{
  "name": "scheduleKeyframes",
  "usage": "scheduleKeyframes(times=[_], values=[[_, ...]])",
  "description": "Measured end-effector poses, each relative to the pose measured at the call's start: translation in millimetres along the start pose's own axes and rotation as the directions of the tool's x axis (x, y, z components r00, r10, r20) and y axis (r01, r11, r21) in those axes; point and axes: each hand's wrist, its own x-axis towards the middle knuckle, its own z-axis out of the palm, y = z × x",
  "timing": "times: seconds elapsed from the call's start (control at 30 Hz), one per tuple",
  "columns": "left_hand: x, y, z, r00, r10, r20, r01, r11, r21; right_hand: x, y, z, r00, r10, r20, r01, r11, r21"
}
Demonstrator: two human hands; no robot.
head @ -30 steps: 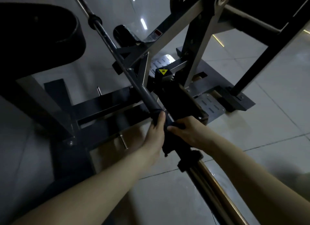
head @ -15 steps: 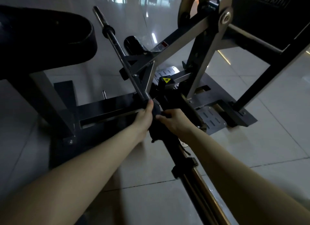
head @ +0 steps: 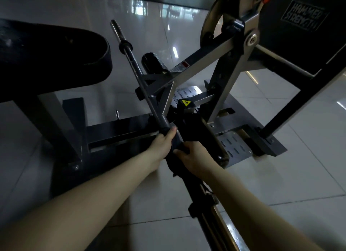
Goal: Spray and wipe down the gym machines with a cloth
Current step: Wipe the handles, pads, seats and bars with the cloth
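Now farther up the bar (head: 138, 76), left hand (head: 162, 144), right hand (head: 194, 155) gripping cloth (head: 173, 164)

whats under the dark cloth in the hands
The long metal bar: the dark cloth is wrapped round it, gripped by the left hand and right hand. The wrapped stretch of bar is hidden.

1. Cloth (head: 176, 145): dark, bunched round the bar, frayed end hanging toward 6 o'clock. Sits just below centre of view, gripped by left hand (head: 162, 146) and right hand (head: 194, 156).
2. Gym machine (head: 204, 58): dark steel frame, mostly 12 to 3 o'clock. Its bar (head: 139, 74) runs diagonally from 11 to 5 o'clock, chrome tip at the far end.
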Motion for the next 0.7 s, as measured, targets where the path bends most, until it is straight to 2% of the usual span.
scheduleKeyframes(times=[0.07, 0.2, 0.33, 0.43, 0.5, 0.6, 0.7], values=[[13.3, 7.9, -6.4, 0.997, 0.014, -0.071, -0.010, 0.998, 0.060, 20.3, -8.4, 4.0, 1.000, 0.011, -0.011, -0.011, 0.999, 0.032], [33.0, 22.0, -20.4, 0.995, 0.014, -0.099, -0.001, 0.991, 0.132, 41.7, -15.6, 8.0, 1.000, -0.008, -0.006, 0.009, 0.994, 0.108], [13.9, 25.8, -19.4, 0.996, 0.037, -0.079, -0.016, 0.968, 0.251, 17.5, -8.1, 5.0, 0.989, -0.032, 0.142, 0.001, 0.977, 0.214], [-9.9, 13.0, -12.8, 0.997, 0.063, -0.045, -0.045, 0.944, 0.328, -11.1, -1.3, -5.6, 0.968, -0.089, 0.235, 0.067, 0.993, 0.099], [-23.4, 3.4, -6.2, 0.988, 0.141, -0.068, -0.107, 0.926, 0.361, -24.0, 4.4, -6.3, 0.962, -0.099, 0.255, 0.095, 0.995, 0.029], [-26.6, 0.5, 5.6, 0.957, 0.255, -0.136, -0.174, 0.884, 0.435, -27.8, 7.9, -1.7, 0.962, -0.124, 0.245, 0.118, 0.992, 0.042], [-9.5, 12.4, 10.3, 0.955, 0.255, -0.153, -0.159, 0.873, 0.461, -6.6, 5.0, 0.3, 0.960, -0.125, 0.251, 0.106, 0.990, 0.088]])
